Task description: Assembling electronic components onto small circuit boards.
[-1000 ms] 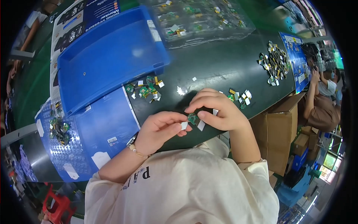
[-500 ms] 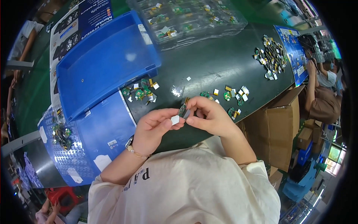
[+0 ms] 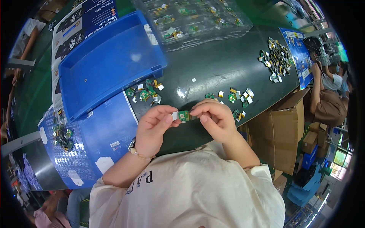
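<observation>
Bin [image 3: 114, 65], blue, with boards [image 3: 144, 95] beside its near right corner. Left hand [image 3: 153, 127] clamped on a white piece [image 3: 175, 115] adjoining a green circuit board [image 3: 183, 115], held above the surface [image 3: 215, 62] near its front edge. Right hand [image 3: 221, 123] at the board's right end, fingers bent; cannot tell whether closed on it. Loose components [image 3: 232, 98] farther right, near that edge.

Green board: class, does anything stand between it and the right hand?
Nothing visible does: the right hand is at the right end of the green board. A white piece is at its left.
</observation>
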### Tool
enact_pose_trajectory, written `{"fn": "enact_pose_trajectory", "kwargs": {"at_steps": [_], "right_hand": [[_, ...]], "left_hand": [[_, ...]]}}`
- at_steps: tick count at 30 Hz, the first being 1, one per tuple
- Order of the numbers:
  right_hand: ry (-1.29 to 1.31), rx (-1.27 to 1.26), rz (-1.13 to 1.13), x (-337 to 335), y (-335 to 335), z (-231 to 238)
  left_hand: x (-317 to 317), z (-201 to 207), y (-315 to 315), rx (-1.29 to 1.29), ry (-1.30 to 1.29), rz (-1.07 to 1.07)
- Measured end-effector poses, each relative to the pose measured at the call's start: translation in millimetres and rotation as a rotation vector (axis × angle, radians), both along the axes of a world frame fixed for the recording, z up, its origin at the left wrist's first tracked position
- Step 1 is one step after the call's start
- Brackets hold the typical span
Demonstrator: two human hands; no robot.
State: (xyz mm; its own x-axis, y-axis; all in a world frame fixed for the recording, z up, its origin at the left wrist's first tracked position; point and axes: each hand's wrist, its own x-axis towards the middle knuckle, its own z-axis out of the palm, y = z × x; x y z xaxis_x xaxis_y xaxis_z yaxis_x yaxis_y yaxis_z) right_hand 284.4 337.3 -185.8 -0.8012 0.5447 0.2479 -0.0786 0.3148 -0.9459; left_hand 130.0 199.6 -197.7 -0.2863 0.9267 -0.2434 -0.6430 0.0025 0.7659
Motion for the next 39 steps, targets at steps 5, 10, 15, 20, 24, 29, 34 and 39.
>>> {"fn": "enact_pose_trajectory", "kwargs": {"at_steps": [5, 10, 15, 20, 24, 29, 34, 39], "right_hand": [[-0.155, -0.294, 0.012, -3.9, -1.9, 18.2], [-0.287, -0.209, 0.048, -4.0, 3.9, 18.3], [-0.352, -0.402, 0.106, -1.5, 2.3, 11.4], [-0.327, -0.401, 0.158, 3.4, 8.6, 5.4], [-0.416, -0.412, 0.097, 4.7, 10.9, 12.7], [-0.296, -0.675, 0.139, 3.8, 5.8, 13.0], [-0.413, -0.25, 0.166, 1.8, 8.7, 23.1], [-0.278, -0.288, 0.176, 2.8, 8.2, 11.2]], "left_hand": [[-0.6, 0.4, -0.4, -0.028, -0.047, -0.022], [-0.6, -0.7, 0.2, -0.039, -0.068, -0.056], [0.2, 0.7, 0.1, -0.09, -0.072, -0.049], [1.8, 5.1, 2.4, -0.127, 0.004, -0.069], [3.0, 5.6, 0.6, -0.131, 0.209, -0.142], [0.3, 2.9, 2.0, -0.125, 0.158, -0.257], [2.4, 1.5, 1.7, -0.124, 0.108, -0.262], [0.7, 3.6, 1.6, -0.193, 0.044, -0.287]]}}
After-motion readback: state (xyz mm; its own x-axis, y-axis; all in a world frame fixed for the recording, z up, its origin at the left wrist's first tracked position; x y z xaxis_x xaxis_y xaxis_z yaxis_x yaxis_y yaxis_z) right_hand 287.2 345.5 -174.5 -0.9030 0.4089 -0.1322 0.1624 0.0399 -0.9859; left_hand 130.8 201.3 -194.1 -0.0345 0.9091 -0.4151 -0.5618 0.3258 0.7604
